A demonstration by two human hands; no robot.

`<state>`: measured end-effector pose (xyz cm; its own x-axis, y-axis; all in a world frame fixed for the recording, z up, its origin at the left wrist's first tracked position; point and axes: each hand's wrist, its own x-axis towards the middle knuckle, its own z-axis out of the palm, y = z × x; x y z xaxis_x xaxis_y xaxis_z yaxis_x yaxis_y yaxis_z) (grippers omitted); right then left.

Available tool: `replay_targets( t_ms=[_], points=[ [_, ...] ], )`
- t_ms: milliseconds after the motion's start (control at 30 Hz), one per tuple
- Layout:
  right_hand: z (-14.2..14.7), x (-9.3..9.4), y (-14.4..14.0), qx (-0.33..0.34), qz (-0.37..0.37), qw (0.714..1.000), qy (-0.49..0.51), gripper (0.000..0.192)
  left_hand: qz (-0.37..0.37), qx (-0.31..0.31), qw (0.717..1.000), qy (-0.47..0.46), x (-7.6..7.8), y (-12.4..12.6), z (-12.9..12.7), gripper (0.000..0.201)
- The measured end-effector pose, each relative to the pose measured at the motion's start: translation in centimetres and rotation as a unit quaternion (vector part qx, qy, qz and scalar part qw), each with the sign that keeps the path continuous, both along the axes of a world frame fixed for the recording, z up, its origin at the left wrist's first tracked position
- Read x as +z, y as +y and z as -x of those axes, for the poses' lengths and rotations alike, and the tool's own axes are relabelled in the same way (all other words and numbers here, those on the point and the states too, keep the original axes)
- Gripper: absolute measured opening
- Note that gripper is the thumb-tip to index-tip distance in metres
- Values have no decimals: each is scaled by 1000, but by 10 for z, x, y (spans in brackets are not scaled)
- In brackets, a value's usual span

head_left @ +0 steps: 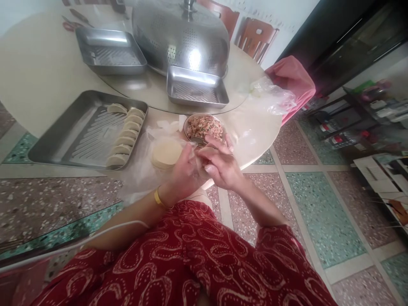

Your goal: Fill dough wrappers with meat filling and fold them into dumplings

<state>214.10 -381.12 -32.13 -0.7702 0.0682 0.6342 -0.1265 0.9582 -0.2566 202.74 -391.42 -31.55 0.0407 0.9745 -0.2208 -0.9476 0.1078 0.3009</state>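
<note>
Scanning from the left, I see a long steel tray (63,140) holding a row of folded pale dumplings (124,134), well left of the round bowl of pinkish minced filling (204,126). Just left of that bowl, a stack of round pale dough wrappers (165,152) lies on clear plastic film (140,170). Directly in front of the bowl, my left hand (185,172), with a gold bangle (157,198) at the wrist, cups a filled dough wrapper (206,152). My right hand (223,165) closes on the same wrapper, fingers pinching its edge. Behind the bowl stand two empty square steel trays (197,87) and a perforated steel dome cover (180,36). Right of the bowl, a crumpled clear bag (274,97) lies against pink cloth (295,78).
</note>
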Motion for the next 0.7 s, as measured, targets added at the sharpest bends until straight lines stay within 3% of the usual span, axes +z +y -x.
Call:
replay_targets(
  t_ms=[100,167,300,400,567,700],
  points=[
    [-2,4,3,22,-8,999,42,34,25,3,1000,-8,4,0,-1,68],
    [-11,7,19,-17,6,995,97,35,39,20,999,-10,8,1,-1,69],
    [-40,0,83,-278,36,958,65,42,57,27,998,1,11,4,-2,68],
    [-58,-18,128,-378,58,923,-34,46,55,23,998,2,9,7,-3,67],
    [-65,-45,156,-378,64,917,-110,47,70,14,997,2,6,14,-6,67],
    [-64,-49,155,-350,67,930,-88,50,64,5,998,1,5,16,-6,66]
  ],
)
